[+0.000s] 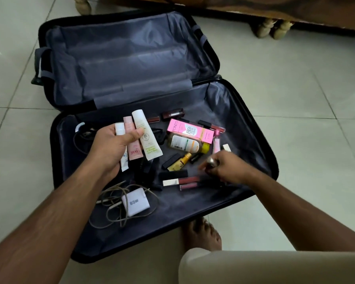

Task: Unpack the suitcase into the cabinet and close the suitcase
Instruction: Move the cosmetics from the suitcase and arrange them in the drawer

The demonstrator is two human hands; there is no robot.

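The big dark suitcase (pixel 131 58) lies wide open on the tiled floor (pixel 295 99). Its far half looks bare. The near half holds lots of little things.

The job right now looks like gathering small things to carry to the cabinet, which is not in view. To do it well, pick up one thing at a time, pass it to the other hand, and stop before that hand gets too full, or the slippery tubes may slide out. The box and the bottle may need a trip of their own.

In the near half sit a white charger (pixel 135 203) with its tangled cable (pixel 113 210), a pink box (pixel 190 131), a clear bottle (pixel 188 144) touching that box, and many lipsticks (pixel 180 180).

The left hand (pixel 113 146) is curled around three tubes (pixel 140 138), with the thumb pressing across them.

The right hand (pixel 225 168) reaches low over the lipsticks. It is blurry. Its fingers seem to pinch a small round shiny thing (pixel 211 160), but I cannot tell for sure.
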